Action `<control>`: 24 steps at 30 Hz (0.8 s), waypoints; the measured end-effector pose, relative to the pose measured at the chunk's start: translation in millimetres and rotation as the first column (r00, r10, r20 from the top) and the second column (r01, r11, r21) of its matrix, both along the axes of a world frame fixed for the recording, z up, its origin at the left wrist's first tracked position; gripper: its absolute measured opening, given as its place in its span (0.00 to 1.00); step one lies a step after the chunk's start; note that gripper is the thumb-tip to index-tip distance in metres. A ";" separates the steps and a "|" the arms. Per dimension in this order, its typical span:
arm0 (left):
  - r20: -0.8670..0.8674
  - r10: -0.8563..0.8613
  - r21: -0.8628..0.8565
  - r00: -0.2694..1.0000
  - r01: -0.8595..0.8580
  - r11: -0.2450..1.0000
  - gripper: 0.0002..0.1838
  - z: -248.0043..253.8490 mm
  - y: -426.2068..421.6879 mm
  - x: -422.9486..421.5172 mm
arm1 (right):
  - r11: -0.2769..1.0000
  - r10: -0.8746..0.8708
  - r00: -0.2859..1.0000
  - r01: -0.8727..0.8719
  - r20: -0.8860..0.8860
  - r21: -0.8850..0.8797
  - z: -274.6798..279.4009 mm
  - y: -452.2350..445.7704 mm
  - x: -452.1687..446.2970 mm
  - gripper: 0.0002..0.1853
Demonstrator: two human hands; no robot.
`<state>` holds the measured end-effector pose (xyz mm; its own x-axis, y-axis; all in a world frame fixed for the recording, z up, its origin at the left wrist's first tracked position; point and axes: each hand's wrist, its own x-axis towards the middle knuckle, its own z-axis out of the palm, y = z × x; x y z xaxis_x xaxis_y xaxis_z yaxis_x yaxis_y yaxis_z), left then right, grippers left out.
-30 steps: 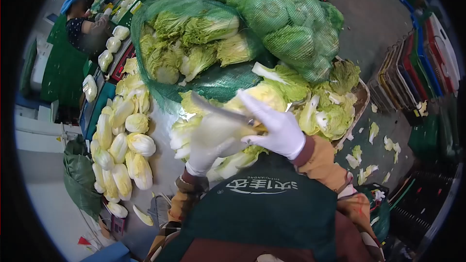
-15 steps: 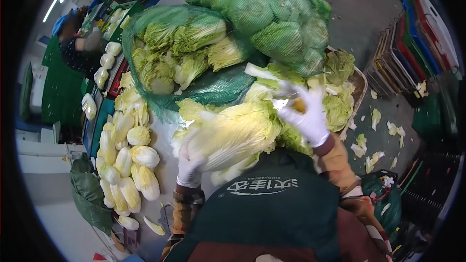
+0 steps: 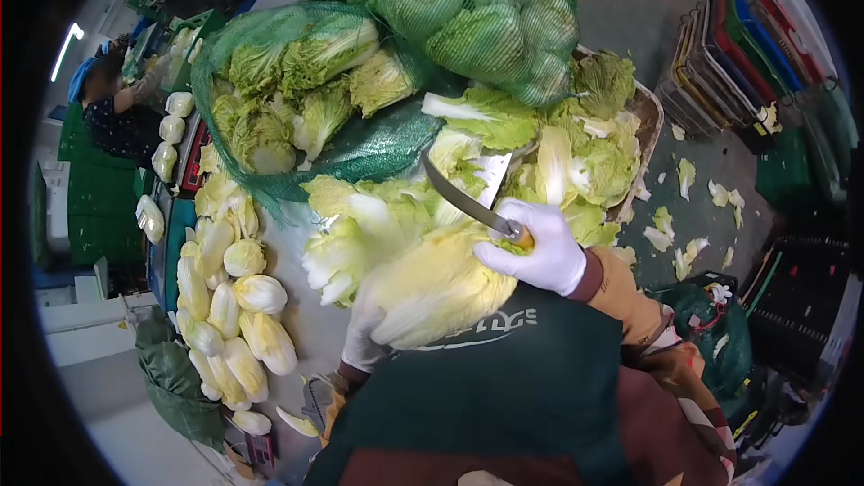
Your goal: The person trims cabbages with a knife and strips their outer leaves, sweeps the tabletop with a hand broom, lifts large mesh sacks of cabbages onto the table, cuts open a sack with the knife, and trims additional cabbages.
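Note:
White-gloved, my left hand (image 3: 364,333) grips the base end of a pale yellow-green cabbage (image 3: 441,288), held in front of the dark green apron. My right hand (image 3: 538,247), also in a white glove, is closed round the yellowish handle of a curved knife (image 3: 463,202). Its blade points up and left over loose outer leaves (image 3: 360,225). The cabbage's leafy end lies just below and left of the right hand. Part of the left hand's fingers is hidden behind the cabbage.
Trimmed cabbages (image 3: 261,292) lie at the left. Green net bags of cabbages (image 3: 306,81) stand behind. Leaves fill a container (image 3: 650,126) at the right. Stacked crates (image 3: 747,36) stand farther right. A co-worker (image 3: 117,108) is at upper left.
The cabbage has come closer to the apron and tilted. My right hand has moved down and left, the knife now clearly visible. A long pale leaf now lies on the pile at right.

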<state>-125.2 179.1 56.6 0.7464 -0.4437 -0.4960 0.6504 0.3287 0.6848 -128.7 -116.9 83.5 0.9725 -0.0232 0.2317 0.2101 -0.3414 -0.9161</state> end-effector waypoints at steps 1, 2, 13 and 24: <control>-0.052 -0.014 -0.019 0.999 0.013 1.000 0.47 -3.9 0.4 -4.9 | 0.992 -0.061 0.997 0.065 -0.042 0.108 -0.9 0.8 -6.0 0.11; -0.072 -0.002 -0.030 0.997 0.000 1.000 0.47 -6.5 -0.9 -10.1 | 0.968 -0.118 0.989 0.135 -0.091 0.211 -2.1 1.8 -11.7 0.11; -0.045 0.157 -0.021 0.986 -0.158 0.987 0.48 -4.0 2.5 -23.1 | 0.788 -0.614 0.789 0.613 0.015 0.055 23.8 -112.6 -15.2 0.16; 0.143 -0.093 0.053 0.985 0.087 0.995 0.49 -2.1 6.9 8.3 | 0.940 -0.178 0.966 0.224 -0.190 0.257 7.1 -19.3 6.7 0.07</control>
<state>-116.9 186.0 54.5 0.7703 -0.4912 -0.4066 0.5681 0.2388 0.7876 -122.0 -136.2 90.6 0.9645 -0.2624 0.0290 0.0050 -0.0917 -0.9958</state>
